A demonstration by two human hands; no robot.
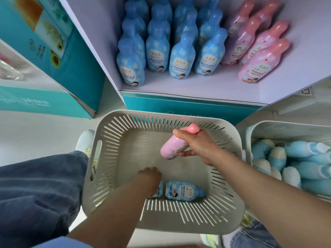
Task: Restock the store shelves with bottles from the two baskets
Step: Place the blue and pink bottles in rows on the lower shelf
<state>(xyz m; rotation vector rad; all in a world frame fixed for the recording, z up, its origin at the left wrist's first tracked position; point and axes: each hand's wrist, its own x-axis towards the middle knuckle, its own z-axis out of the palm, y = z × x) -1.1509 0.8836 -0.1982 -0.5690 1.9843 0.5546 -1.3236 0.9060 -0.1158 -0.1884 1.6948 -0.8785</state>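
Note:
My right hand (198, 147) grips a pink bottle (174, 146) above the middle of the grey slotted basket (100, 158). My left hand (149, 178) reaches down to the basket floor and covers most of a blue bottle (159, 191); its fingers are hidden, so the hold cannot be told. Another blue bottle (184, 191) lies on its side right beside it. On the white shelf (197, 86) ahead, several blue bottles (181, 59) stand in rows at the left and several pink bottles (254, 67) at the right.
A second grey basket (258, 129) at the right holds several light-blue bottles (300, 165). Teal display boxes (59, 56) stand at the left. My knees in blue jeans (35, 190) flank the middle basket on the pale floor.

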